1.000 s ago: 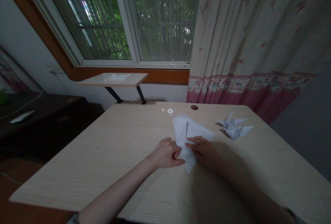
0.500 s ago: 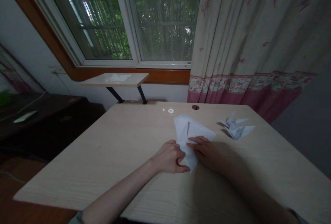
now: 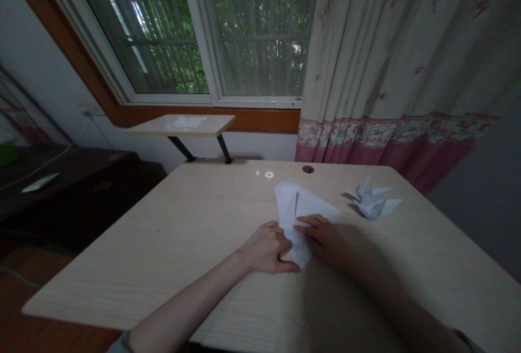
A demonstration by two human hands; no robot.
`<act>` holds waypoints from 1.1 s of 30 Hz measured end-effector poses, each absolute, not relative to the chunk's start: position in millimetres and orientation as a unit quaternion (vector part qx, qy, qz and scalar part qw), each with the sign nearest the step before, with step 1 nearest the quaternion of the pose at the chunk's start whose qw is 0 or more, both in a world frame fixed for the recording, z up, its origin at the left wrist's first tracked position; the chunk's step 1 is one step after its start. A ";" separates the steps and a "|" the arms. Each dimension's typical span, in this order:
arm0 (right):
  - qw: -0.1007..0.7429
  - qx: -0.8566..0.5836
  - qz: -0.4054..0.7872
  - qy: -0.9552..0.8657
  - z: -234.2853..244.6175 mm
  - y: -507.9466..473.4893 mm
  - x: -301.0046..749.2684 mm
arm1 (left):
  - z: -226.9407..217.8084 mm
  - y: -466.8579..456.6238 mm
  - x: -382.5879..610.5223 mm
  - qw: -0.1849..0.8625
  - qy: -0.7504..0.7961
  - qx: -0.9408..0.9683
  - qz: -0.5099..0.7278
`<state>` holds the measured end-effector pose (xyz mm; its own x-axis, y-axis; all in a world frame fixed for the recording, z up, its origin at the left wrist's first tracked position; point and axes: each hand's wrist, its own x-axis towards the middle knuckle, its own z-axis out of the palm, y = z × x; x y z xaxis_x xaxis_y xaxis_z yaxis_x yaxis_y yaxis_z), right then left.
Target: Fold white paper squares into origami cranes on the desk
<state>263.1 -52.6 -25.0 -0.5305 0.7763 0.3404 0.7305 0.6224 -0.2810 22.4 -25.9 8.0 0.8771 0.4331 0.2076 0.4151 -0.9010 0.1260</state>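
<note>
A partly folded sheet of white paper (image 3: pixel 307 203) lies on the desk, its narrow tip pointing toward me and a crease standing up near its middle. Along its left edge my left hand (image 3: pixel 271 249) is closed, the fingers curled at the paper and the thumb at the lower tip. My right hand (image 3: pixel 323 238) rests on the paper's right side, fingers stretched out and pressing it flat. To the right stand folded paper cranes (image 3: pixel 374 203), apart from both hands.
The pale wooden desk (image 3: pixel 195 206) has a cable hole (image 3: pixel 308 169) near its back edge. A small raised shelf (image 3: pixel 215 125) at the back left holds white paper (image 3: pixel 188 122). Behind are a window (image 3: pixel 260 32) and a long curtain (image 3: pixel 366 70).
My left thumb has shifted very slightly at the paper's lower tip. The right hand and the cranes stay as they were.
</note>
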 end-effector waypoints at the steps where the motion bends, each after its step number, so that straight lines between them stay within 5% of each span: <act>1: 0.222 -0.430 0.051 -0.874 -25.3 -52.4 263.2 | 8.5 -25.3 21.4 0.033 0.213 0.969 0.122; 8: 0.229 -0.431 0.052 -0.871 -25.1 -52.9 262.1 | 11.6 -16.1 12.7 -0.014 0.229 0.954 0.191; 33: 0.217 -0.432 0.060 -0.873 -21.7 -51.8 261.3 | 4.2 -4.5 7.4 0.069 0.238 0.936 0.251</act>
<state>261.3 -51.8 -21.7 -0.5320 0.7810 0.3273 0.7292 0.6190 -0.2918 7.4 -4.5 4.2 0.7605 0.4801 0.4372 0.4102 -0.8772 0.2496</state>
